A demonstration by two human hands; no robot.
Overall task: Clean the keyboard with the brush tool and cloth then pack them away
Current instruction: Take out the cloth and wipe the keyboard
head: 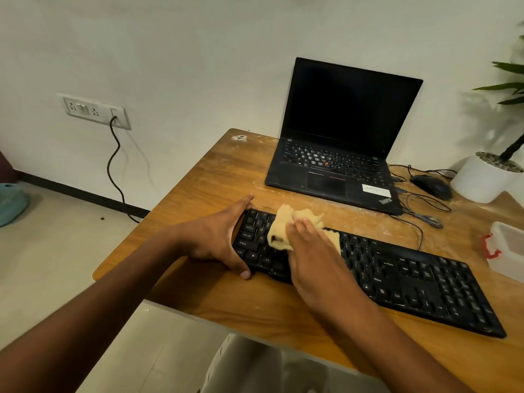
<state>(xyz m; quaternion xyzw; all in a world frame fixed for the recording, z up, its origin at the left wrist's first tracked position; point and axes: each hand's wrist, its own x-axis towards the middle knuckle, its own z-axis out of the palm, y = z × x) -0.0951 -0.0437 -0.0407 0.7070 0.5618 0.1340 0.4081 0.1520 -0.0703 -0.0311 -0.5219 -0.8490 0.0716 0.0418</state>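
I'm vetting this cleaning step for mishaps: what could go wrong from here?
The bunched cloth under the right hand could snag keycaps on the keyboard. The table looks dusty around it, so wiping may push grit back onto the keys or towards the open laptop. If the left hand slips, the keyboard might slide and tug its cable.

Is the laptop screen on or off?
Off, it seems: the open laptop shows a fully black screen.
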